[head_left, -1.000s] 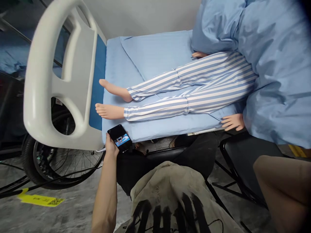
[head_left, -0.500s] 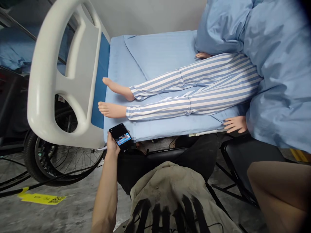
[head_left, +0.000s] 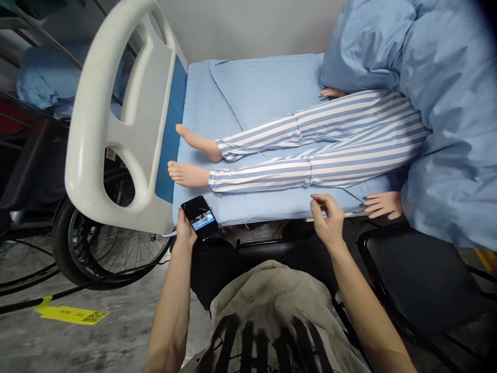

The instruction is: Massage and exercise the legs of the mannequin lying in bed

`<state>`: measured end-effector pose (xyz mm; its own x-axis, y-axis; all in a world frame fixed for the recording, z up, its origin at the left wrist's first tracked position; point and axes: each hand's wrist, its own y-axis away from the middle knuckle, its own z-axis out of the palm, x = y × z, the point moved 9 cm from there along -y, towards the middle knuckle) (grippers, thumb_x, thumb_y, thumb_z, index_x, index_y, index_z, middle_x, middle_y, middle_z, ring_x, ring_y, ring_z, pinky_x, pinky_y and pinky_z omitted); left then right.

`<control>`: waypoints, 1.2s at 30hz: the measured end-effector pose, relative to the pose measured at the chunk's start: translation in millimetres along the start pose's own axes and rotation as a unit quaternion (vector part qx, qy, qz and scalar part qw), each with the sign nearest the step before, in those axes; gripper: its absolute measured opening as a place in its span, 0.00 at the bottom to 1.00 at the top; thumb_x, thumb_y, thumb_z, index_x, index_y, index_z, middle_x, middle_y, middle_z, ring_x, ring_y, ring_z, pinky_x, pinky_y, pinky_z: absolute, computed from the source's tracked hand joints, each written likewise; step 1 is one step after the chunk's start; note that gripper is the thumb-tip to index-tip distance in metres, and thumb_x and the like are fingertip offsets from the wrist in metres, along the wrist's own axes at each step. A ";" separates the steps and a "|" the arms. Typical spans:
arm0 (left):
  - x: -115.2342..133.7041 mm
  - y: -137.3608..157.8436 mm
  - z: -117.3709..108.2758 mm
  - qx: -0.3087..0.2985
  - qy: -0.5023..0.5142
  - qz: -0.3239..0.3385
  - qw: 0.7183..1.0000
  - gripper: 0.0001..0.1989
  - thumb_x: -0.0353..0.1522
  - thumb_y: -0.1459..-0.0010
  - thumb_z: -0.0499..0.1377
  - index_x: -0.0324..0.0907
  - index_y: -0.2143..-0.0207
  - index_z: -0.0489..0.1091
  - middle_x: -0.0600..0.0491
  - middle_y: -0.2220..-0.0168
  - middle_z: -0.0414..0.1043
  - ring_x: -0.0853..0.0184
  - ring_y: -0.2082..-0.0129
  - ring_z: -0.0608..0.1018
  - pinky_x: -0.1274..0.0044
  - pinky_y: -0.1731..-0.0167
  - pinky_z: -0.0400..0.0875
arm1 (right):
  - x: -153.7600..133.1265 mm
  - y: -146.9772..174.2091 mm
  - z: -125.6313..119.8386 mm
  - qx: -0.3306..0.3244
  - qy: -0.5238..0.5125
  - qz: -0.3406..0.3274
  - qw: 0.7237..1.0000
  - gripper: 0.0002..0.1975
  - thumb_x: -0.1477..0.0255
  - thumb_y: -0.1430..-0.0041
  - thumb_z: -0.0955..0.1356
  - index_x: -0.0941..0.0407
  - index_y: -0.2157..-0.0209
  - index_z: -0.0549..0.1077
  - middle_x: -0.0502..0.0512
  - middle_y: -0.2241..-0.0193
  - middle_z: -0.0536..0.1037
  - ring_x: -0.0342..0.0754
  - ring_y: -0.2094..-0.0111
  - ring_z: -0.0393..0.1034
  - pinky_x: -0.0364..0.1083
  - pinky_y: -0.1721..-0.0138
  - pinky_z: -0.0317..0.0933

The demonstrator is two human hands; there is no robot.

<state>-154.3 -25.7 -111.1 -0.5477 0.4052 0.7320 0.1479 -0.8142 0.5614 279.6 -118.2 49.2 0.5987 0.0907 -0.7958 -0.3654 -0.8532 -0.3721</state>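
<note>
Left hand [head_left: 185, 230]: I see it clamped around a phone [head_left: 199, 217], screen lit, held just below the near edge of the bed [head_left: 248, 93].
Right hand [head_left: 328, 220]: fingers loosely apart, holding nothing, hovering at the sheet [head_left: 267, 210] edge near the dummy's hand [head_left: 384, 204].
Dummy [head_left: 310, 150]: lying on the bed in striped pyjamas, feet toward the white footboard [head_left: 112, 129].
Blanket [head_left: 446, 103]: bunched over its upper body.

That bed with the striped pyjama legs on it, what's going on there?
A seated person holds a phone with a lit screen in the left hand near the footboard. The right hand reaches, fingers loosely open, to the near edge of the blue sheet. A mannequin in striped pyjamas lies on the bed, its upper body under a blue blanket.
</note>
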 end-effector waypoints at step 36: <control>-10.3 143.7 72.8 -0.162 -0.018 -0.064 0.985 0.28 0.25 0.55 0.55 0.37 0.48 0.70 0.39 0.52 0.77 0.44 0.50 0.78 0.48 0.49 0.70 | 153.5 -5.7 59.2 0.032 0.111 0.125 0.985 0.14 0.67 0.47 0.61 0.58 0.67 0.76 0.56 0.72 0.76 0.49 0.70 0.68 0.47 0.62 0.61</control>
<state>-67.5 -116.6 -9.9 -0.5143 0.5227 0.6800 -0.1938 -0.8432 0.5015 331.4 -69.0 -99.2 0.6230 -0.2395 -0.7446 -0.5611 -0.8001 -0.2121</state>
